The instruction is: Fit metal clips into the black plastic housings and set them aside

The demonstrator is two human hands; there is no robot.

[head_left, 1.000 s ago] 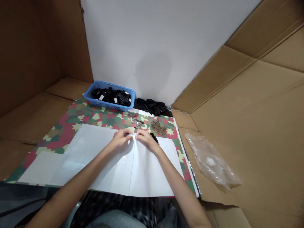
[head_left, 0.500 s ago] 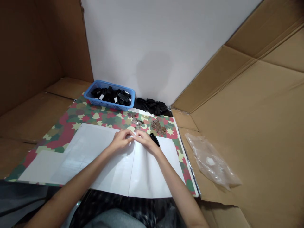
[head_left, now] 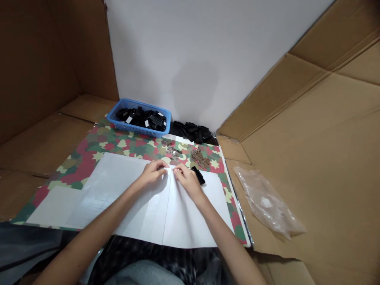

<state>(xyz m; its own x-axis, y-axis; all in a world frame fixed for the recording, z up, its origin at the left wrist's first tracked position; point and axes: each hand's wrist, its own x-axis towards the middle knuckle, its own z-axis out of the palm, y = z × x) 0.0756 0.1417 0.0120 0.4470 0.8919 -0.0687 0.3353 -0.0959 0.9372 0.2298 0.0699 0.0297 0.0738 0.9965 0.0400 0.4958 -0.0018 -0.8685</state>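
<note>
White sheets (head_left: 190,221) lie over the board, with a seam running from front to back between them. At the far end of that seam my left hand (head_left: 153,173) rests low, its thumb and fingers drawn together toward the right. Facing it across a small gap, my right hand (head_left: 187,179) has its thumb and fingertips pinched. Whatever is between the fingers of either hand is too small to make out. A black plastic piece (head_left: 198,175) lies just right of my right hand, partly hidden by it.
Behind the hands are a pile of small silvery parts (head_left: 173,151) and a pile of brownish metal parts (head_left: 200,158). A blue basket (head_left: 139,130) holds many black pieces, and more black pieces (head_left: 194,132) are heaped beside it. A clear plastic bag (head_left: 267,200) lies on cardboard at right.
My hands have come apart: the fingertips met before, and now a small gap lies between them. My right hand has shifted slightly right. The whole view has also shifted a little.
</note>
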